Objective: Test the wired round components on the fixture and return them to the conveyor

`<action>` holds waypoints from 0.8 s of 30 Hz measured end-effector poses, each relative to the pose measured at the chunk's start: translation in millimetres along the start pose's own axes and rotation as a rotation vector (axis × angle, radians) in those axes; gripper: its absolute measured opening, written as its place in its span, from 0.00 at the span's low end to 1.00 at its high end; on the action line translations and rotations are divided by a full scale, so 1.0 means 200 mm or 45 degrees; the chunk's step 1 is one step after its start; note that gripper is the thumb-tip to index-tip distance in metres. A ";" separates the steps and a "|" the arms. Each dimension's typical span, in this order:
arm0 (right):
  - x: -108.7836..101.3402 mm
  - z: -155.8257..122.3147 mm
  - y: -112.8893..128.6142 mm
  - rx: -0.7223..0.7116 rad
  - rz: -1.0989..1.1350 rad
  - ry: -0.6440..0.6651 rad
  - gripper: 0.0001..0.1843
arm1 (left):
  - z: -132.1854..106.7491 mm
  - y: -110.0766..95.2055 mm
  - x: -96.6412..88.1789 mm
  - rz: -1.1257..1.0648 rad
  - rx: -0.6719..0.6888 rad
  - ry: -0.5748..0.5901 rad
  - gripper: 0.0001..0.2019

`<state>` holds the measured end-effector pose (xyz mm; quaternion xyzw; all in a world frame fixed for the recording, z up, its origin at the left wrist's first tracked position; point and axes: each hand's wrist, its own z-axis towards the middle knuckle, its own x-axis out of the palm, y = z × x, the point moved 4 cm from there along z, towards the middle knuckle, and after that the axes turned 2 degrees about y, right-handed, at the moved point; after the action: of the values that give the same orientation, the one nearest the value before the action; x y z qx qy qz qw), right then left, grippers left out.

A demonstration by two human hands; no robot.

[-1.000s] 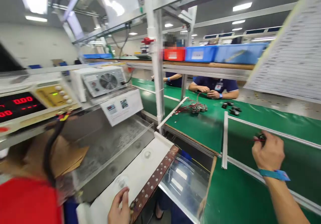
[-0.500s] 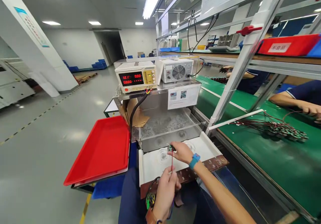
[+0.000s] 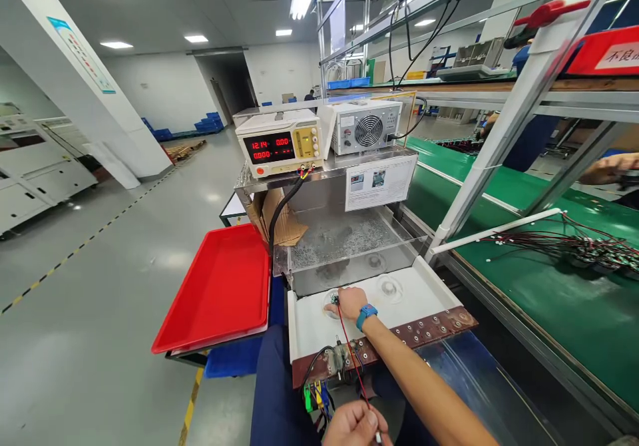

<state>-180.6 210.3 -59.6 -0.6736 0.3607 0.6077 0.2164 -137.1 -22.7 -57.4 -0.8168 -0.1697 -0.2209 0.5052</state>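
Note:
My right hand (image 3: 352, 302), with a blue band on its wrist, grips a small part with a green circuit board (image 3: 335, 298) over the left clear round fitting in the white tray (image 3: 424, 293). A thin red wire (image 3: 346, 337) runs from that part down toward me. Low at the bottom edge, my left hand (image 3: 353, 423) pinches the wire near its end, where a small white connector (image 3: 378, 437) shows. The wire looks pulled straight between both hands. Along the tray's front lies a brown strip (image 3: 424, 329) with metal studs and a clamp-like fixture (image 3: 340, 359).
A power supply (image 3: 279, 145) with red digits stands behind the tray, beside a grey unit with a fan (image 3: 368, 130). To the left is a red tray (image 3: 224, 279). On the green bench (image 3: 529, 306) at right lie several wired parts (image 3: 594, 253); another person's hand (image 3: 612, 166) is beyond.
My left hand has drawn down toward me along the wire, uncovering the fixture on the brown strip. My right hand still holds the circuit-board part, now lower over the left fitting. The view has shifted slightly.

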 end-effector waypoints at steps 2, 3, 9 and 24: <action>0.01 -0.01 -0.01 0.006 0.019 0.025 0.35 | 0.02 -0.09 0.03 -0.004 0.007 -0.037 0.28; 0.01 -0.01 -0.02 -0.012 0.037 0.024 0.33 | 0.02 -0.15 0.04 -0.002 0.037 -0.077 0.27; 0.03 -0.02 -0.01 -0.140 0.124 0.043 0.23 | 0.07 -0.51 -0.02 0.132 0.329 -0.387 0.24; 0.06 0.01 -0.04 -0.096 0.170 0.093 0.25 | 0.37 -0.52 -0.26 1.108 0.455 -0.655 0.15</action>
<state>-176.9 214.4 -73.4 -0.6774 0.3893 0.6091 0.1365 -218.4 85.4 -35.4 -0.7407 0.0314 0.2487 0.6233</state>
